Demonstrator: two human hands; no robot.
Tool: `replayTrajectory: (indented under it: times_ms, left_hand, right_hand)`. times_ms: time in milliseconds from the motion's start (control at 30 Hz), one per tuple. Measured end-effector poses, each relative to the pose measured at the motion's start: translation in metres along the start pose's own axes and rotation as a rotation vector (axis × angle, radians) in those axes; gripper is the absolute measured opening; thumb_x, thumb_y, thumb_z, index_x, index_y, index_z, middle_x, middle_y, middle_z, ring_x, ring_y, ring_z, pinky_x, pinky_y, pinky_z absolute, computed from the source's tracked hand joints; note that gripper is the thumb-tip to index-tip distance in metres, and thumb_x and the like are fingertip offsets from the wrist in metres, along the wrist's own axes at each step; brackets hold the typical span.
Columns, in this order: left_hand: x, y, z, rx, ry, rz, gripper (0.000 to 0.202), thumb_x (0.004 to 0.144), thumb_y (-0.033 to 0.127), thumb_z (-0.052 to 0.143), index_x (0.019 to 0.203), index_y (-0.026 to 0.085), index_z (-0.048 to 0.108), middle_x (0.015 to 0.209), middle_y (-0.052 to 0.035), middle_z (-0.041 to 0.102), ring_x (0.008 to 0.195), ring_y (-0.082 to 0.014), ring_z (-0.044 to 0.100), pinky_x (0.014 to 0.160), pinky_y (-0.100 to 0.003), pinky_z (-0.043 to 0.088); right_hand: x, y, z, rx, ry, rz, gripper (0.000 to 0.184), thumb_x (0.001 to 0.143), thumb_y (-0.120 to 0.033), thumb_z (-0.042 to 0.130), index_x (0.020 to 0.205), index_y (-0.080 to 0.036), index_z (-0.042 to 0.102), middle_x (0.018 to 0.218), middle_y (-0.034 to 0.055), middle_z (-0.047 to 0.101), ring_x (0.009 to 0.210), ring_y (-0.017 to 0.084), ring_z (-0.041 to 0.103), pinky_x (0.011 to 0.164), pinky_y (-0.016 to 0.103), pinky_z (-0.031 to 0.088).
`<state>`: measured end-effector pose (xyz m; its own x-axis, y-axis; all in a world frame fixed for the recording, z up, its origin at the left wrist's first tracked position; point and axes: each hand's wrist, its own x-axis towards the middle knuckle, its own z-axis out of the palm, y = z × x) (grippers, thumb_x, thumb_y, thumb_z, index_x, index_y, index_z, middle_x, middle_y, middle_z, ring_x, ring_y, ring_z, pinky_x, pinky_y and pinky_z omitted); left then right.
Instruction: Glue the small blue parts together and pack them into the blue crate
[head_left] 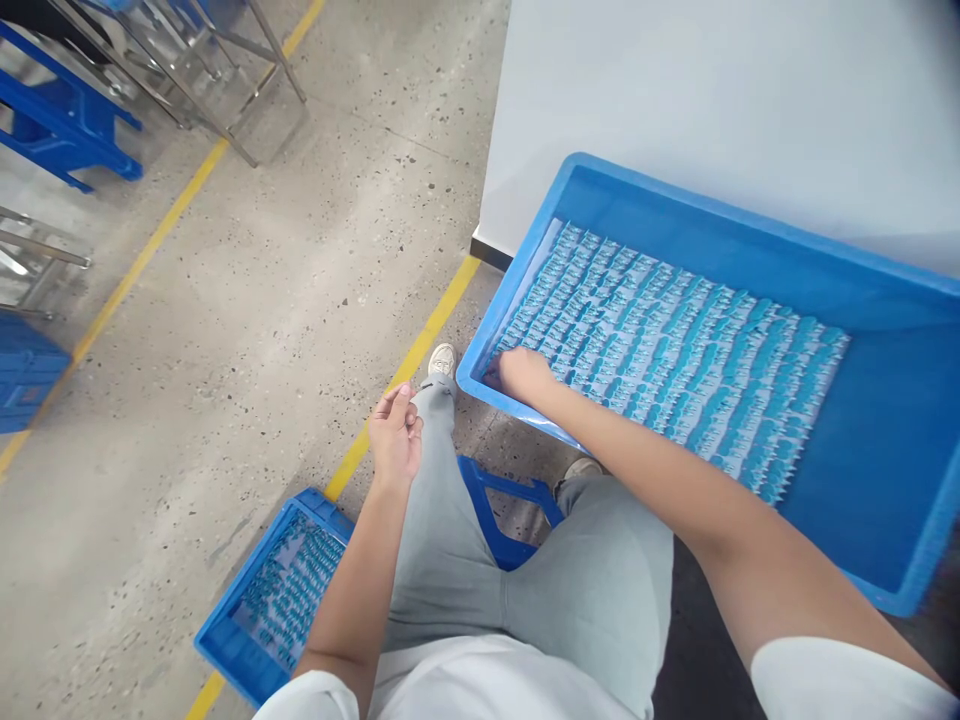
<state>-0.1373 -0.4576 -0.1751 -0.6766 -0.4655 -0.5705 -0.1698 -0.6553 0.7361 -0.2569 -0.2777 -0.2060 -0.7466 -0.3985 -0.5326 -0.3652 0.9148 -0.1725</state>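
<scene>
My right hand reaches into the near left corner of a large blue bin. Its fingers are curled down and mostly hidden; what they hold, if anything, does not show. Beside it, rows of small teal toothed pieces lie on a white sheet in the bin. Over my left knee, my left hand is held with thumb and fingers pinched together. Whatever might be between those fingertips is too small to make out.
A smaller blue bin with similar teal pieces stands on the floor at my left. A blue stool is between my legs. Metal-legged stools and a blue plastic stool stand farther left. A white panel rises behind the large bin.
</scene>
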Motion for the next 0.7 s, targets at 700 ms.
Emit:
replayTrajectory:
  times_ms: [700]
  left_hand:
    - [-0.0080,-0.0028,0.0026,0.016,-0.017,-0.035,0.026,0.065,0.027,0.082,0.083,0.015,0.067,0.076,0.0019,0.057,0.049,-0.0003,0.040,0.038,-0.013,0.023]
  right_hand:
    - [-0.0008,-0.0029,-0.0030,0.020,0.012,0.003,0.035,0.088,-0.040,0.054,0.102,-0.015,0.074,0.099,0.0181,0.072,0.094,0.027,0.069,0.079,0.031,0.052]
